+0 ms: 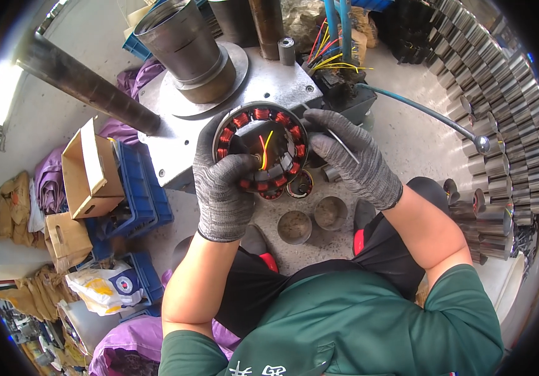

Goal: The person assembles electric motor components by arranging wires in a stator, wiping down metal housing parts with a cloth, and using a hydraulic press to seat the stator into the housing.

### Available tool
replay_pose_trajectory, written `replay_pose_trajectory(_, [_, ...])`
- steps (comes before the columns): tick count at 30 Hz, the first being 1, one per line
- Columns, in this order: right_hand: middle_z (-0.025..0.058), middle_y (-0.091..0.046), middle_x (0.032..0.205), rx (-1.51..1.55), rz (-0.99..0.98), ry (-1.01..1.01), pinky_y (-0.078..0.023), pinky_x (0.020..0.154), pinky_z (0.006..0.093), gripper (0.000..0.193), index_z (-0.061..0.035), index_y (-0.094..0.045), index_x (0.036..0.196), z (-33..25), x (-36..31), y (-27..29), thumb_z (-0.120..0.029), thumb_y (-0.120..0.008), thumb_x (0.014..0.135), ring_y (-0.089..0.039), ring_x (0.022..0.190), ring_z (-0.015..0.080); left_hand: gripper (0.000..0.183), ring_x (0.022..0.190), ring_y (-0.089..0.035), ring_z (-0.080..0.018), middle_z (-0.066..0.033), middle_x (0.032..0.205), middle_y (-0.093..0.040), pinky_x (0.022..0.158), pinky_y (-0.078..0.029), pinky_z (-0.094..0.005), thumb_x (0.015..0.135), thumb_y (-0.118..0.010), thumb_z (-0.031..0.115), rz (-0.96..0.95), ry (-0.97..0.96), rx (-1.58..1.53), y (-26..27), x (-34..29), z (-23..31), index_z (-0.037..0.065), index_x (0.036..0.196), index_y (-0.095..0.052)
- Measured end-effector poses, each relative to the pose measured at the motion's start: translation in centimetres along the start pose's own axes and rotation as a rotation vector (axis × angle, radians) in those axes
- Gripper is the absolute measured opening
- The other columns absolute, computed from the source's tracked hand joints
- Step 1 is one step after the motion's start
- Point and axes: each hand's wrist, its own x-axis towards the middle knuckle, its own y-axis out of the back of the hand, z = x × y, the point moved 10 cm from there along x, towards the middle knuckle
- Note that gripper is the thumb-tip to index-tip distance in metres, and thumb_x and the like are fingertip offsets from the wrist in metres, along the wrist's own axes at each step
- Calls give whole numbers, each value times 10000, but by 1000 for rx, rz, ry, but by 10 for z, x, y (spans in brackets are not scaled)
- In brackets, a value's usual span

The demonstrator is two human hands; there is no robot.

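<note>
I sit at the grey press table (175, 147), with rows of steel cans (501, 94) curving round my right side and blue crates (135, 194) and a cardboard box (88, 169) on my left. Above the table stands the big steel cylinder (185, 50) on its round base.

Between my gloved hands, over the table's near edge, I hold the stator (261, 148), a dark ring with red copper coils round its inside. It faces up at me, so its axis points roughly toward my head. My left hand (222, 182) is closed on its left and lower rim, thumb laid across the face. My right hand (354, 156) is just right of the ring, its fingers curled at the rim and touching it, with a thin metal rod (338, 141) lying across its back. Both hands are equally near; the left carries more of the grip.

Yellow and red leads (264, 150) stand in the bore. Below, two empty cans (312, 220) sit open-mouthed on the floor.

My left palm hides the ring's lower left. I cannot tell whether the right hand pinches the rod or what lies under the stator.
</note>
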Motion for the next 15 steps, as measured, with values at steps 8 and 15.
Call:
replay_pose_trajectory(8, [97, -710, 1230, 229, -14, -317, -549, 1001, 306, 446, 2, -621, 1378, 10, -4, -9, -273, -676, 1031, -660, 1136, 142, 849, 1106, -688, -292, -187, 1213, -676, 1036, -572, -416, 635, -639, 30, -51, 26, 55, -1, 0, -8, -18, 1469, -487])
replay_pose_trajectory(15, [96, -722, 1185, 293, -8, -276, -565, 981, 315, 433, 9, -625, 1366, 19, -4, -6, -253, -668, 1023, -683, 1089, 149, 733, 1090, -699, -269, -149, 1179, -694, 1016, -571, -410, 701, -740, 160, -119, -30, 54, -7, 7, -14, -34, 1387, -568])
